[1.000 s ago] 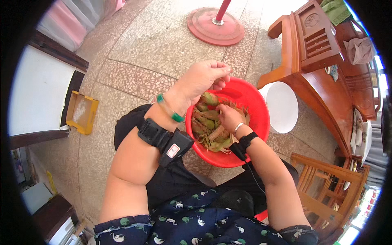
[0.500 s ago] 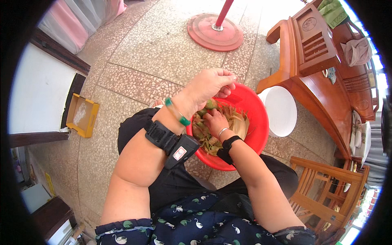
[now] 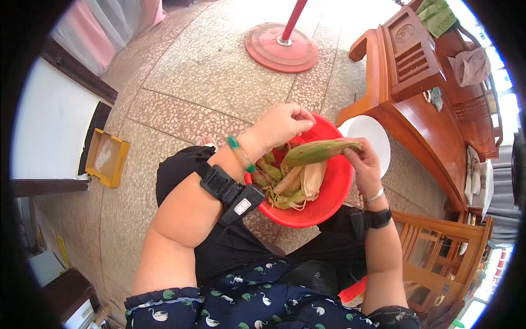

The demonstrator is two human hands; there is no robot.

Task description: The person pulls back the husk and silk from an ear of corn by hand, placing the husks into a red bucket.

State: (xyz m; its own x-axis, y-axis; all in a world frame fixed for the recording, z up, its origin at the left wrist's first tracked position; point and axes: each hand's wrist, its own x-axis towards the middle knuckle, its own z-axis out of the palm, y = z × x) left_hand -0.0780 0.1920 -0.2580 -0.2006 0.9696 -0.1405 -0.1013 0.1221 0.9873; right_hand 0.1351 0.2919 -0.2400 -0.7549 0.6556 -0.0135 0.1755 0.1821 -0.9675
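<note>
An ear of corn in its green husk (image 3: 318,152) lies slantwise over the basin, and my right hand (image 3: 366,164) is closed on its right end. My left hand (image 3: 286,125) hovers above the basin's far left rim, beyond the ear; its fingers are curled inward and nothing shows between them. Below both hands stands the red plastic basin (image 3: 337,194). Inside it lie green husk-covered pieces (image 3: 269,169), a brownish cob-like piece (image 3: 289,181) and a pale dry husk (image 3: 313,181). The ear hides part of the basin's contents.
A white bucket (image 3: 378,143) stands right of the basin, beside a wooden bench (image 3: 408,123). Near right is a wooden chair (image 3: 444,247). A round red pole base (image 3: 280,46) stands ahead on the speckled floor. At left lies a yellow box (image 3: 109,159).
My right hand has come up out of the basin to the right, now holding the husked ear of corn. My left hand has moved slightly down and stays curled.
</note>
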